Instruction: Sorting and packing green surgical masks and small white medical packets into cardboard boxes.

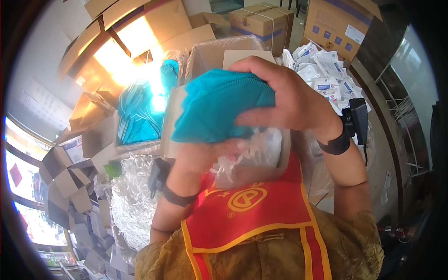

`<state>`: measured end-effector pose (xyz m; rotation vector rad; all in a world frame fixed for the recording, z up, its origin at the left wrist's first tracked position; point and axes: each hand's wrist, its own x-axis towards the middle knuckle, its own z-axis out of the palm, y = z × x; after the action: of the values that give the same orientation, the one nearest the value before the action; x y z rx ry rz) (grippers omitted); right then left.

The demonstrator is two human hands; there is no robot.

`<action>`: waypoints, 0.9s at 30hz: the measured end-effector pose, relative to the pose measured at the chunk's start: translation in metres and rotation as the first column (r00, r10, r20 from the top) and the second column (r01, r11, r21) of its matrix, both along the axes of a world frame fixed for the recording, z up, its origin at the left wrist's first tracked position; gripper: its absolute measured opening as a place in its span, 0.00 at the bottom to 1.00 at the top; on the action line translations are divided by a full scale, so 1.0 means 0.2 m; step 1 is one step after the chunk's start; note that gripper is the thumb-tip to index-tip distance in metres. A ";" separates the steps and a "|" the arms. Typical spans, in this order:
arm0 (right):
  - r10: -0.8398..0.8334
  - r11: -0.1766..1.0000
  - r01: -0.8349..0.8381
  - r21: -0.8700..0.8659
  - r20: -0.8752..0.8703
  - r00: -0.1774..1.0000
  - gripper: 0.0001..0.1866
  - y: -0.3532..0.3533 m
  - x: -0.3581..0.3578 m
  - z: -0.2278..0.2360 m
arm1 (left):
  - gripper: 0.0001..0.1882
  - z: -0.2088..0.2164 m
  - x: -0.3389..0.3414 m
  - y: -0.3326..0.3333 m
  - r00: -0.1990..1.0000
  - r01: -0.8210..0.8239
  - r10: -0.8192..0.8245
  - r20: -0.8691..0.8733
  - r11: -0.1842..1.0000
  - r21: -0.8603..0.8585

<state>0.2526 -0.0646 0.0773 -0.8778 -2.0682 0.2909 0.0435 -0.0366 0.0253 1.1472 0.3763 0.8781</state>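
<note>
My right hand (pixel 291 95) is closed round a thick stack of teal folded face masks (pixel 224 105), thumb on the near side and fingers over the far side. The stack is tilted and fanned along its edges, above an open carton (pixel 196 49). Just below it, my left hand (pixel 210 154) is smeared by motion, its fingers partly hidden and close to the stack's lower edge. White stringy strips (pixel 228 170) hang beside those fingers. Under them, a white packet (pixel 269 147) shows in a smaller box against my red apron.
More teal masks (pixel 140 114) fill a carton at the left. White strips (pixel 133 200) are heaped below it. A pile of small white packets (pixel 326 74) lies at the right. Empty small boxes (pixel 70 186) are scattered at far left; a strapped carton (pixel 261 25) stands behind.
</note>
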 end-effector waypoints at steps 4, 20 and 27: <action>0.046 0.952 -0.111 -0.283 -0.226 0.973 0.38 -0.01 0.02 -0.08 | 0.28 -0.02 0.05 -0.03 0.976 -0.179 0.202 -0.076 0.956 0.234; -0.071 0.823 -0.032 -0.567 -0.157 0.985 0.09 -0.09 0.11 -0.34 | 0.19 0.00 -0.26 0.17 0.825 -0.561 0.551 0.128 0.825 0.065; 0.021 0.535 -0.216 -0.817 -0.242 0.970 0.12 -0.18 -0.02 -0.40 | 0.39 -0.08 -0.18 0.12 0.835 -0.070 0.154 0.528 0.982 -0.175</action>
<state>0.2479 -0.1004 -0.0032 -1.1805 -1.7293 1.5046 0.0069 -0.0126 0.0087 0.6980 0.0376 1.2138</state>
